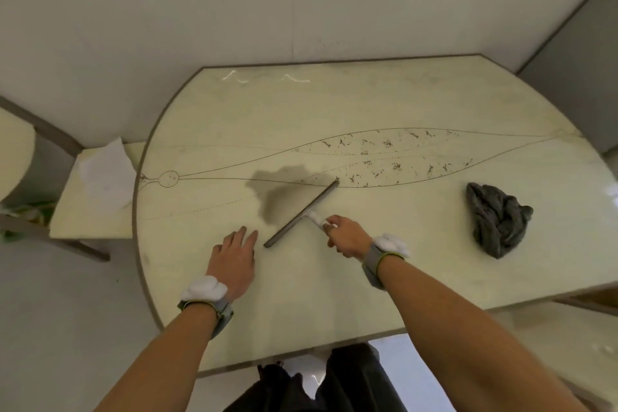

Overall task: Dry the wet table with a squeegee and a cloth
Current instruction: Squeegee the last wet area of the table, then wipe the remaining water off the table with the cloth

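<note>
A cream table with a thin leaf-like line drawing fills the view. A dark puddle of water lies near its middle. My right hand grips the white handle of a squeegee, whose long grey blade lies slanted on the table along the puddle's right edge. My left hand rests flat on the table with fingers apart, just left of the blade's near end, holding nothing. A crumpled dark grey cloth lies on the table to the right, apart from both hands.
A chair seat stands by the table's left edge with crumpled white paper on it. Part of another chair shows at far left. White walls rise close behind the table. Streaks of water glisten near the far edge.
</note>
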The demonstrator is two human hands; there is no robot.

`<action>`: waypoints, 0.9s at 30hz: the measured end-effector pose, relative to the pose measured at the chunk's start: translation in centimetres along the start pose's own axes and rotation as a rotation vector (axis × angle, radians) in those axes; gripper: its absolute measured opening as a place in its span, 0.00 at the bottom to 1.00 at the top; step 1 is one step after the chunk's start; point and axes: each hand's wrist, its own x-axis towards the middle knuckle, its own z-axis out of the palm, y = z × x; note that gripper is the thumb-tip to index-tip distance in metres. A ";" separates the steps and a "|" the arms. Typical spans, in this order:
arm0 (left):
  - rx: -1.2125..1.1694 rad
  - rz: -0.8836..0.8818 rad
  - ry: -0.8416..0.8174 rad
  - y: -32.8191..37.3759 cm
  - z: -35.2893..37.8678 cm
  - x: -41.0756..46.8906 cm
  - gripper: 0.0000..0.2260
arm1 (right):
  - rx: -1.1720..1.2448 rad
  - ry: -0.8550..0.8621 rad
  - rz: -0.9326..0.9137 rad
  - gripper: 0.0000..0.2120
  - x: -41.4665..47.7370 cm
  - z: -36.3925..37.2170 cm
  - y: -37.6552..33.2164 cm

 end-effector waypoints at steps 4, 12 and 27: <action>0.035 0.077 -0.022 0.2 -0.9 0.9 0.23 | 0.018 0.098 0.068 0.16 -3.7 -1.8 3.1; 0.021 0.350 -0.038 10.9 -2.1 3.9 0.23 | 0.010 0.416 0.308 0.16 -14.6 -10.4 14.5; -0.114 0.641 -0.036 32.4 -2.6 4.3 0.20 | -0.204 0.415 0.549 0.21 -18.8 -19.0 28.5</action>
